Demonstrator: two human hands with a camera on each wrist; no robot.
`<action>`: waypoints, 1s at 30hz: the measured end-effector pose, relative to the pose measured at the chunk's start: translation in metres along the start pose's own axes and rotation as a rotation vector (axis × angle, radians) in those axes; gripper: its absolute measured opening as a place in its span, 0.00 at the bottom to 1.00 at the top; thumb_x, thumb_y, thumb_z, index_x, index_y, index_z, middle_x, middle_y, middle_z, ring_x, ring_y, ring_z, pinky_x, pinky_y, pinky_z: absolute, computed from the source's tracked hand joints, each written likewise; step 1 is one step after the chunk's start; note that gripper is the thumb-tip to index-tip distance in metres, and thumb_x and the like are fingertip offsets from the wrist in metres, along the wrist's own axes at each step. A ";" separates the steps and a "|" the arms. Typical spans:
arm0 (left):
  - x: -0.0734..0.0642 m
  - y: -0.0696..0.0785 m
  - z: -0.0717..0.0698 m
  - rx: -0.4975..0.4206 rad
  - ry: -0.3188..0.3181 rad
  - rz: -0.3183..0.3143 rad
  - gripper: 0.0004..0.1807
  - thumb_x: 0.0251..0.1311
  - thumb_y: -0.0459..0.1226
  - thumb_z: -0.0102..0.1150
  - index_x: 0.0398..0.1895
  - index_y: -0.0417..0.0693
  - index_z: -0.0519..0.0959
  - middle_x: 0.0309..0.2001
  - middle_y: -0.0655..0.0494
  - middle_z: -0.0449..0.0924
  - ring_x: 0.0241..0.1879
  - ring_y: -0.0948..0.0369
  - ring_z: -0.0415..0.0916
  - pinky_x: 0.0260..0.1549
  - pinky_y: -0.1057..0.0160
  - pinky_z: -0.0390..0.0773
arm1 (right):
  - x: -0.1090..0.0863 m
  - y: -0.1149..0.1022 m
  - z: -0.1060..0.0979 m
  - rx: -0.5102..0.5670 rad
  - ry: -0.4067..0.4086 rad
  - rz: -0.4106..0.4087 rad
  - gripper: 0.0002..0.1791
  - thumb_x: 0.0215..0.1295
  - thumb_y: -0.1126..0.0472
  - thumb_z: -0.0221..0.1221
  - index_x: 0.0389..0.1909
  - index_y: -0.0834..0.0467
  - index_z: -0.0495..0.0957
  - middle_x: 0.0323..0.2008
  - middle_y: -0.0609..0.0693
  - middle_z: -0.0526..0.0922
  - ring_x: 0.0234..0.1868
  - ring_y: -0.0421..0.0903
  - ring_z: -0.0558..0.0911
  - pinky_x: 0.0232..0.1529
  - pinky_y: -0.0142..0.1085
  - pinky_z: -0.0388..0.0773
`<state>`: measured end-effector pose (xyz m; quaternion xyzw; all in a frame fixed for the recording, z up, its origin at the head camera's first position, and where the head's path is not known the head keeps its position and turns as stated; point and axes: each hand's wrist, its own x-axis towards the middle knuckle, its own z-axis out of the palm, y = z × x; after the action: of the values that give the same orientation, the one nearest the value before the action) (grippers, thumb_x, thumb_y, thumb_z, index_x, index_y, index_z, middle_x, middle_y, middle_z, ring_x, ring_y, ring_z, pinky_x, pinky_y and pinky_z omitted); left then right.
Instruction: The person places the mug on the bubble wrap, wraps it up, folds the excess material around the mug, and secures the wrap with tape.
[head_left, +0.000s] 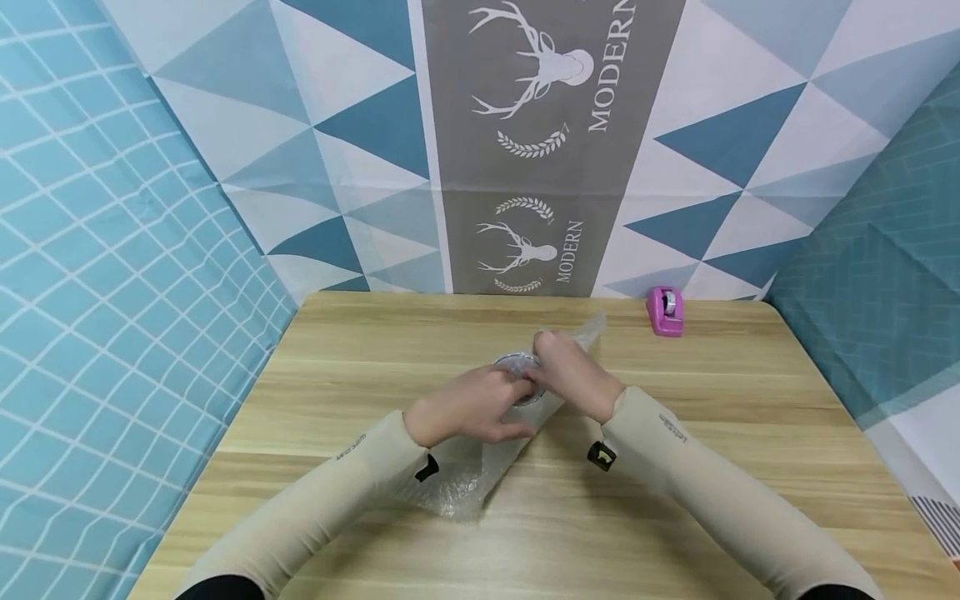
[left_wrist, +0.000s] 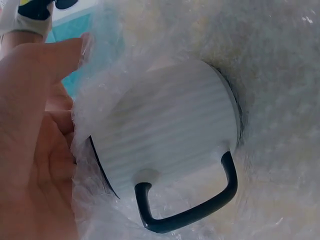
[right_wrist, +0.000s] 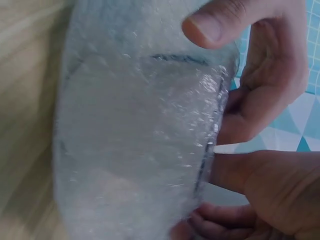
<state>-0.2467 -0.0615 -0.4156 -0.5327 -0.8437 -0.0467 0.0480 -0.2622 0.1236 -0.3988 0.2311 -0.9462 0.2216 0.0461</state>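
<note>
A white ribbed mug point(left_wrist: 170, 120) with a dark handle point(left_wrist: 187, 215) and dark rim lies inside clear bubble wrap point(head_left: 457, 479). In the head view its round end point(head_left: 517, 361) faces up between the hands. My left hand point(head_left: 476, 406) pinches the bubble wrap at the near left of that end, fingers bent over the edge. From the right, my right hand point(head_left: 572, 373) grips the wrap at the same edge, its fingers curled and close to the left fingertips. The right wrist view shows the wrapped side point(right_wrist: 120, 130) with both hands at the edge. Some fingertips are hidden.
A pink tape dispenser point(head_left: 665, 312) stands at the back right of the wooden table point(head_left: 360, 342). A loose strip of the bubble wrap reaches toward the back, and another part spreads toward the front. Patterned cloth point(head_left: 375, 167) hangs behind the table.
</note>
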 end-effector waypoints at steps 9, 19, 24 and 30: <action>0.000 0.000 0.002 -0.014 0.001 0.010 0.22 0.67 0.54 0.64 0.48 0.46 0.81 0.38 0.58 0.82 0.39 0.62 0.80 0.46 0.59 0.82 | 0.008 -0.001 0.002 -0.028 -0.078 0.049 0.18 0.52 0.75 0.62 0.14 0.55 0.68 0.16 0.47 0.68 0.18 0.43 0.67 0.19 0.33 0.66; -0.010 -0.012 -0.010 -0.089 0.102 0.091 0.17 0.69 0.50 0.64 0.42 0.46 0.88 0.42 0.56 0.88 0.44 0.62 0.84 0.50 0.62 0.84 | 0.012 -0.001 0.002 -0.059 -0.052 -0.058 0.20 0.47 0.79 0.55 0.12 0.53 0.64 0.14 0.45 0.62 0.16 0.41 0.63 0.16 0.30 0.60; -0.019 -0.018 -0.014 -0.048 0.196 0.116 0.16 0.68 0.48 0.65 0.41 0.43 0.89 0.42 0.53 0.90 0.47 0.58 0.86 0.53 0.61 0.83 | 0.012 0.000 0.000 -0.047 -0.071 -0.036 0.16 0.48 0.79 0.57 0.14 0.56 0.68 0.15 0.46 0.65 0.17 0.42 0.65 0.17 0.30 0.61; -0.040 -0.023 -0.014 -0.042 0.254 0.109 0.13 0.67 0.44 0.66 0.41 0.43 0.88 0.43 0.52 0.88 0.46 0.58 0.85 0.52 0.61 0.83 | 0.014 0.003 0.001 -0.033 -0.087 -0.058 0.14 0.47 0.78 0.61 0.15 0.58 0.70 0.16 0.47 0.67 0.19 0.43 0.66 0.18 0.32 0.62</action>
<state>-0.2499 -0.1088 -0.4071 -0.5684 -0.7994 -0.1290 0.1457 -0.2760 0.1199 -0.3979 0.2672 -0.9438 0.1942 0.0152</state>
